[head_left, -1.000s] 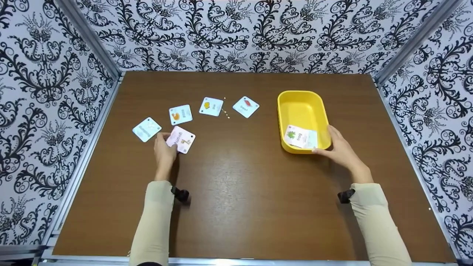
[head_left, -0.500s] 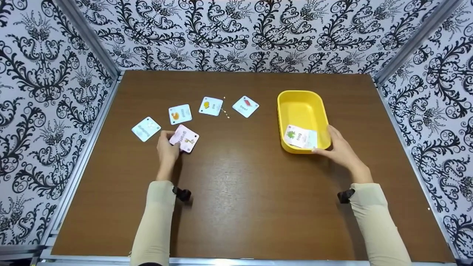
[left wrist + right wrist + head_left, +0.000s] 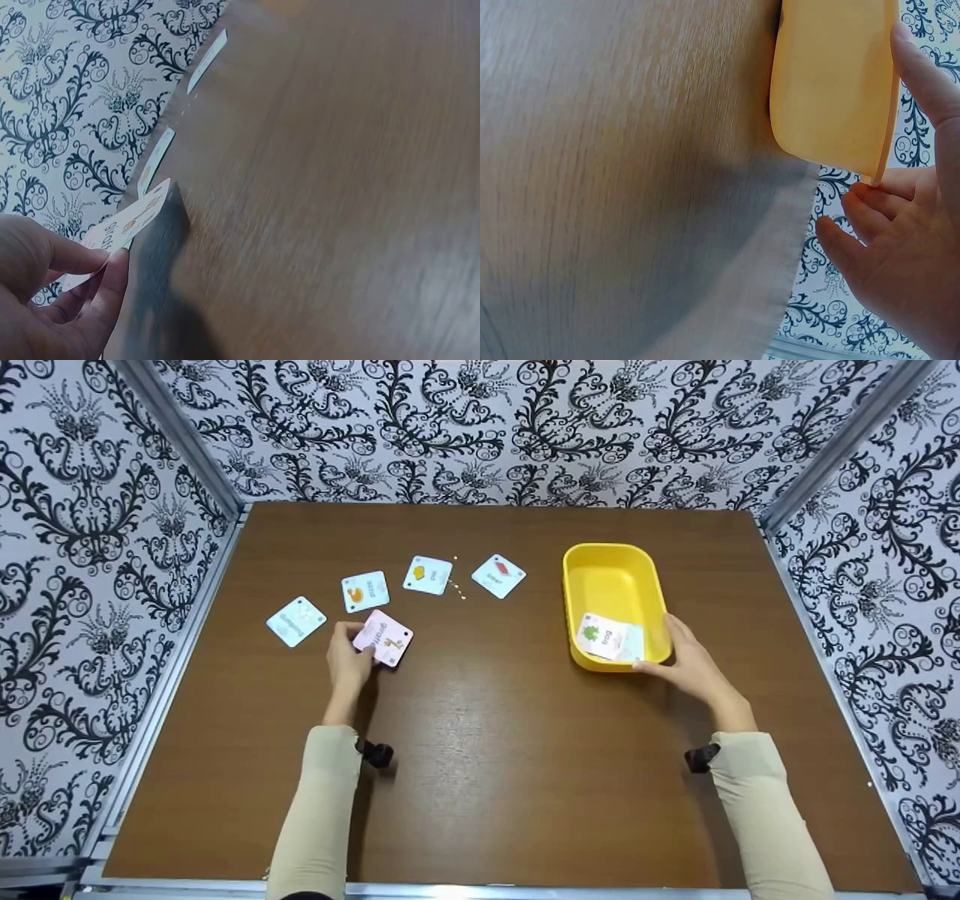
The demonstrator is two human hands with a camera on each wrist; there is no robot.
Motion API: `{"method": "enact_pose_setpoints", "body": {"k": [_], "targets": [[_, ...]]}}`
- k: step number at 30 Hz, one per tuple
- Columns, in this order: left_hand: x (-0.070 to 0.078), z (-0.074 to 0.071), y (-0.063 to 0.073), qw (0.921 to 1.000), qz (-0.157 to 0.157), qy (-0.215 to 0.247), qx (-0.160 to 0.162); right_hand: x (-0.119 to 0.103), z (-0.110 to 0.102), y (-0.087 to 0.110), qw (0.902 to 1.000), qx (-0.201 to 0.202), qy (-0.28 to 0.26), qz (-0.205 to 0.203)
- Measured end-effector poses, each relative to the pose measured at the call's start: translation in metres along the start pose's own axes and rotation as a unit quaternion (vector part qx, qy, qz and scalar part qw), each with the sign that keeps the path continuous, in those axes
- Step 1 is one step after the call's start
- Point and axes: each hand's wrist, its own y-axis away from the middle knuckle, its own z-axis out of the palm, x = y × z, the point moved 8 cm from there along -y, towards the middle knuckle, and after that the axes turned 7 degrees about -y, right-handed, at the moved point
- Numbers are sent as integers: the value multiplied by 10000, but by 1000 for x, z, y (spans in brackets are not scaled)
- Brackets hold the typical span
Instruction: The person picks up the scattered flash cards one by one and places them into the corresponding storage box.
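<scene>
My left hand (image 3: 349,666) pinches a pale pink picture card (image 3: 384,638) with a giraffe on it, thumb on top and fingers beneath. In the left wrist view the giraffe card (image 3: 124,221) is tilted and casts a shadow on the wood. My right hand (image 3: 697,671) grips the near right corner of a yellow plastic bin (image 3: 611,562), thumb at the front rim and fingers along the right side. In the right wrist view the bin (image 3: 832,90) shows its outer wall, with fingertips at its corner. A frog card (image 3: 602,636) lies inside the bin, over a pale blue one.
Pale blue picture cards lie on the brown table (image 3: 480,780): one at far left (image 3: 296,621), an orange-pictured card (image 3: 365,591), a yellow-pictured card (image 3: 428,575) and a red-pictured card (image 3: 499,576). Patterned walls (image 3: 480,435) surround the table's back and sides.
My left hand has moved to the right and slightly away from me with the giraffe card. My right hand and the yellow bin have stayed in place.
</scene>
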Motion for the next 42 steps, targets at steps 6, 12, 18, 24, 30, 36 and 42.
{"method": "enact_pose_setpoints", "body": {"k": [6, 12, 18, 24, 30, 36, 42], "targets": [[6, 2, 1, 9999, 62, 103, -9, 0, 0, 0, 10000, -19, -43, 43], [13, 6, 4, 9998, 101, 195, -26, -1, -1, -1, 10000, -5, -56, 32], [23, 11, 7, 9991, 145, 401, -55, -1, 0, -1, 10000, -16, -61, 38], [37, 16, 11, 9974, 229, 665, -158, 1, 1, 0, 9999, -32, -17, 100], [48, 26, 14, 9955, 210, 891, -243, 3, 0, 0, 9998, -67, -18, 173], [62, 36, 16, 9941, 372, 975, -286, 3, 0, 0, 9997, -89, -18, 211], [75, 47, 21, 9927, 458, 1050, -370, 4, 1, 0, 9998, -77, 9, 161]]}}
